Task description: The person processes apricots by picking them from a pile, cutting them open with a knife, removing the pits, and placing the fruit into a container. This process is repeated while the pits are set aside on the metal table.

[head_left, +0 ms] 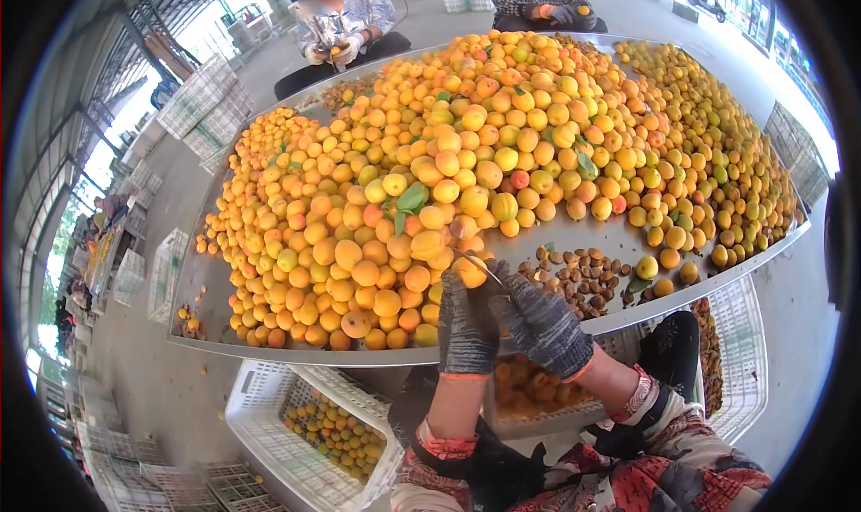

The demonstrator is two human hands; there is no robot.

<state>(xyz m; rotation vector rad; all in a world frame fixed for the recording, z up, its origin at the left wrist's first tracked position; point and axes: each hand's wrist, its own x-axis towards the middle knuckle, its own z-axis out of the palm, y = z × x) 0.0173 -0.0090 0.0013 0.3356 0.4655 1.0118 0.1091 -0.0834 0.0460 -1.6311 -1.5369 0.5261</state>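
Observation:
My left hand (pixel 468 328), in a dark grey knitted glove, is closed around an apricot (pixel 468 272) at the near edge of the fruit heap. Beside it my right hand (pixel 545 325), gloved alike, is closed on a thin curved metal tool (pixel 490 273) that reaches to the apricot. Its exact kind does not show. A large heap of orange and yellow apricots (pixel 359 207) lies beyond both hands on the metal table (pixel 619 234). Brown apricot pits (pixel 587 279) are spread just right of my right hand.
White plastic crates stand below the table edge: one with yellowish fruit (pixel 256 395) at left, another (pixel 749 351) at right. Apricot halves (pixel 529 395) fill a container under my wrists. Two people (pixel 345 19) sit across the table. Stacked crates (pixel 211 104) stand at far left.

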